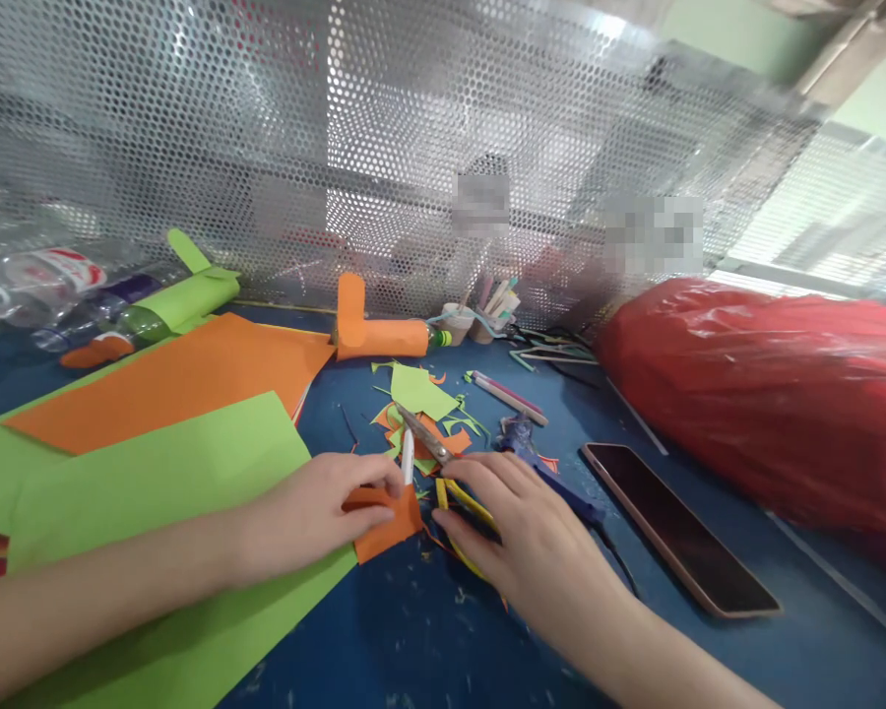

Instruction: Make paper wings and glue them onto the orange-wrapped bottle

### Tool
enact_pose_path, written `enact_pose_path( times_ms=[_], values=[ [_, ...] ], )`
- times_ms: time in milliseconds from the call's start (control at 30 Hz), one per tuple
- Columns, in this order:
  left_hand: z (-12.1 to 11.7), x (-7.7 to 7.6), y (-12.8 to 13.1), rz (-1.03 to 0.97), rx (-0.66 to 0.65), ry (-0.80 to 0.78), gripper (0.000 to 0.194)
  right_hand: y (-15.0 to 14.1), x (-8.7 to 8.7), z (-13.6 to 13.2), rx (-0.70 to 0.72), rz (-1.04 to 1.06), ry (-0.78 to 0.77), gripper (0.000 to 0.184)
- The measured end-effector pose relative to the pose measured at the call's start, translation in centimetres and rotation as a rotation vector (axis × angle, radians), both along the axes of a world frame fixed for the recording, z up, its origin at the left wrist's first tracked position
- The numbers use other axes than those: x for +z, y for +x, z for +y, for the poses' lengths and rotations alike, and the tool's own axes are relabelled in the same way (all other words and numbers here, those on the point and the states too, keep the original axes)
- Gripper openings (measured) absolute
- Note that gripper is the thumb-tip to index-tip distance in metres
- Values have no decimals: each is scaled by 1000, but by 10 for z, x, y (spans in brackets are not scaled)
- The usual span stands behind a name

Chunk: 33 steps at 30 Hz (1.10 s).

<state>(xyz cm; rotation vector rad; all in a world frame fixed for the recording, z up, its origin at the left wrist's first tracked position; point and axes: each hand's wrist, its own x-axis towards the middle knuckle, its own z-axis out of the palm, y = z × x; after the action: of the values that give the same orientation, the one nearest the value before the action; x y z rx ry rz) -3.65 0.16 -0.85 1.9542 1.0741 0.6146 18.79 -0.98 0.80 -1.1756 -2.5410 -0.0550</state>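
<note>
At left, a large green sheet (169, 473) lies beneath a person's left forearm; the left hand (354, 500), thumb and fingers parted by a narrow gap, rests at a small orange paper piece (389, 538). The scissors (437, 451) lie just right of that piece, between the hands. The right hand (521, 517), thumb and forefinger well parted, straddles their yellow handles; whether it grips them cannot be told. A phone (679, 527) lies farther right.
</note>
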Motion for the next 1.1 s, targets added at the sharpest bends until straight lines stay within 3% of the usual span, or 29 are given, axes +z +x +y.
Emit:
enact_pose_path(
  times_ms=[133,233,400,567,633,900,1000,1100],
  values=[
    [4,1,-1,-100,12,-30,12,-7,-5,-2,235,88,-166,34],
    [5,1,-2,-73,32,-7,5,-9,-11,0,282,153,-217,23],
    [9,-3,-5,-92,70,-22,11,-7,-17,8,195,297,-251,17],
    [14,0,-10,-85,306,151,8,-10,-18,12,68,247,-179,20],
    [11,3,-8,-98,342,179,8,-12,-17,13,41,183,-137,18],
    [-19,6,9,-118,88,-36,12,-13,-15,13,36,49,-58,21],
    [-22,3,11,-67,21,-115,8,-9,-12,10,48,118,-60,20],
    [-21,-2,12,-31,46,-64,9,-6,-6,4,130,245,-83,10]
  ],
)
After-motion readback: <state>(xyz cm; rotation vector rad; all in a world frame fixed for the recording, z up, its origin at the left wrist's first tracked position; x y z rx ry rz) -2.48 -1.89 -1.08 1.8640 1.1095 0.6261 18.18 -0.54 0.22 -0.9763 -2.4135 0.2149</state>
